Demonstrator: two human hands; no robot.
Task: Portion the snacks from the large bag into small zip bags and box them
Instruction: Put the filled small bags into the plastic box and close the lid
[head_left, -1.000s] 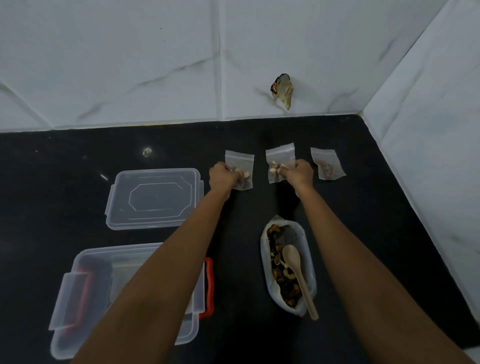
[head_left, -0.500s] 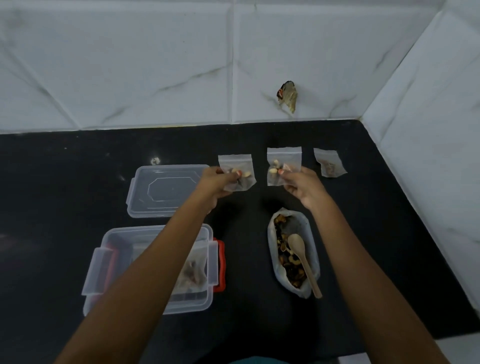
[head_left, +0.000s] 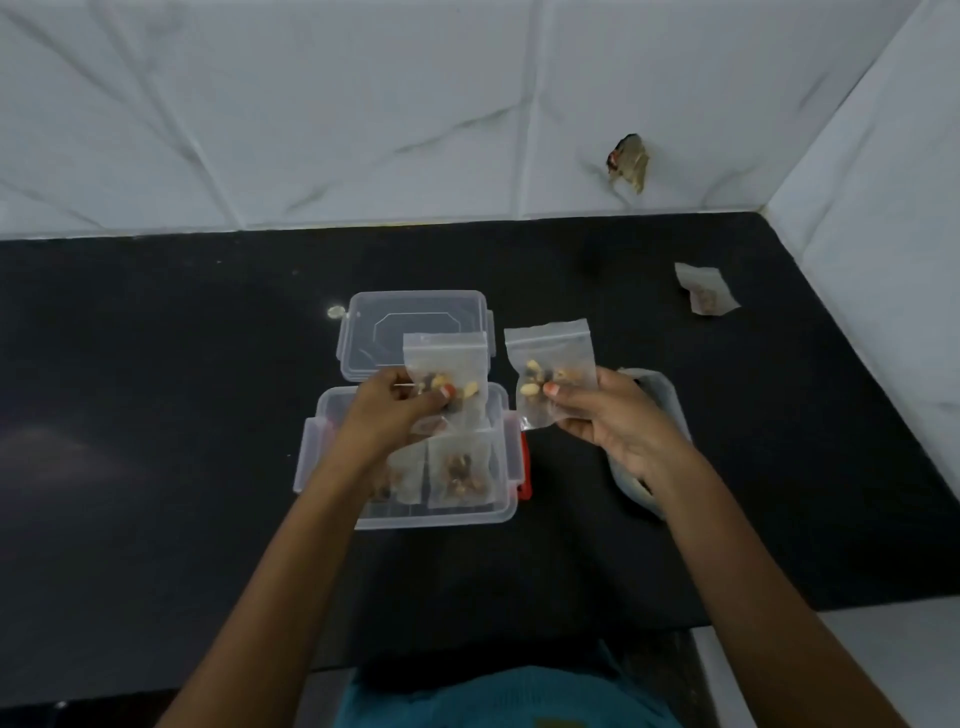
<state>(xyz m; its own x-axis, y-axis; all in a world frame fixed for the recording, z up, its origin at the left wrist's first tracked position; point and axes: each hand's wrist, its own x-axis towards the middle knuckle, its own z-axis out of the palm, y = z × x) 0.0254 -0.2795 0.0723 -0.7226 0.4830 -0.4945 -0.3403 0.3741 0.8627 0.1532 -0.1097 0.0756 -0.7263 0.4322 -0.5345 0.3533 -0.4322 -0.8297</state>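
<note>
- The left hand (head_left: 395, 410) pinches a small clear zip bag of mixed nuts (head_left: 447, 364) directly over the clear rectangular plastic box (head_left: 441, 517).
- The right hand (head_left: 608, 421) pinches a second nut-filled zip bag (head_left: 553, 358) just right of the box.
- Two filled zip bags (head_left: 462, 473) lie inside the box.
- The large clear snack bag (head_left: 670, 405) sits right of the box, mostly hidden.

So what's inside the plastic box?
The clear box holds two small snack bags: a right bag in plain view and a left bag partly under the arm. The left hand and its held bag cover the box's far end, so anything there is hidden.
</note>
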